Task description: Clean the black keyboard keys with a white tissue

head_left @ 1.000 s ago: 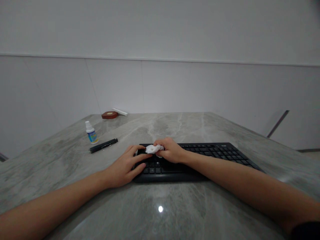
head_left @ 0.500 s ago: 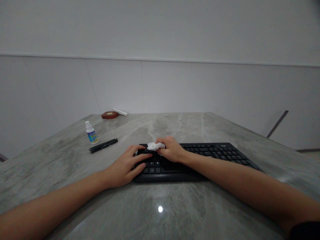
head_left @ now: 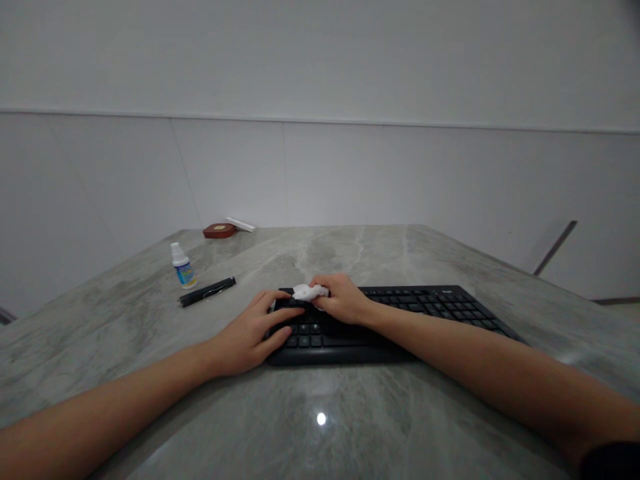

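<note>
A black keyboard (head_left: 370, 353) lies flat in front of me. My left hand (head_left: 255, 330) rests over its left end, fingers apart and touching the keys and edge. In my right hand (head_left: 343, 300) is a crumpled white tissue (head_left: 305, 292), pinched between thumb and fingers and pressed on the upper left keys. My right hand and forearm hide part of the middle keys. The tissue sits just beyond my left fingertips.
Left of the keyboard stands a small white bottle (head_left: 183, 267) with a blue label, and a black pen-like item (head_left: 207, 292) lies near it. A brown case (head_left: 219, 231) and a white strip (head_left: 241, 225) are at the far edge of the marble-patterned table (head_left: 320, 393).
The tissue and my right fingers have shifted very slightly to the left. My left hand stays in place on the keyboard.
</note>
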### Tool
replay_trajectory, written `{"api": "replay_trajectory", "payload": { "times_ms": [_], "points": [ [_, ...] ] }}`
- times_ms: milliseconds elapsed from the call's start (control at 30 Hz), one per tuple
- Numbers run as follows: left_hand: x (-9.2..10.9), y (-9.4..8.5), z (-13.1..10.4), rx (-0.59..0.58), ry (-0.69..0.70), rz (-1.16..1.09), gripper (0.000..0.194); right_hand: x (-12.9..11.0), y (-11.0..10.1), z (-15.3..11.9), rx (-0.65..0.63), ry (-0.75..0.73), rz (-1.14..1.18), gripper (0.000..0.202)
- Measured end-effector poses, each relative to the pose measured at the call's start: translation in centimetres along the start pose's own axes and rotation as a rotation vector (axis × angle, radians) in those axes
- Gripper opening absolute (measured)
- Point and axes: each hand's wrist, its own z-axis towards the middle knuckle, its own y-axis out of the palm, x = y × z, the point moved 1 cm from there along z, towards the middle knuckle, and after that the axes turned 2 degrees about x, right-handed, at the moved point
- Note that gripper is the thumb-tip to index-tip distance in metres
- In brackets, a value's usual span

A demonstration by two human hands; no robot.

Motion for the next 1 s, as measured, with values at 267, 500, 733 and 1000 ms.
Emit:
{"api": "replay_trajectory", "payload": {
  "times_ms": [267,500,733,1000],
  "points": [
    [0.07,-0.05,0.02,0.005,-0.007,-0.008,0.039,0.02,0.05,-0.04,-0.009,-0.008,0.008,0.011],
    [0.13,-0.08,0.08,0.009,0.002,-0.007,0.041,0.01,0.04,-0.06,-0.048,-0.106,0.056,0.015],
    [0.09,-0.05,0.05,0.004,-0.003,0.003,0.040,-0.03,0.04,-0.02,-0.009,-0.037,0.017,0.013],
    [0.06,-0.04,0.11,0.000,-0.003,-0.004,0.043,-0.12,0.00,-0.13,-0.082,-0.095,0.049,0.017]
  ]
}}
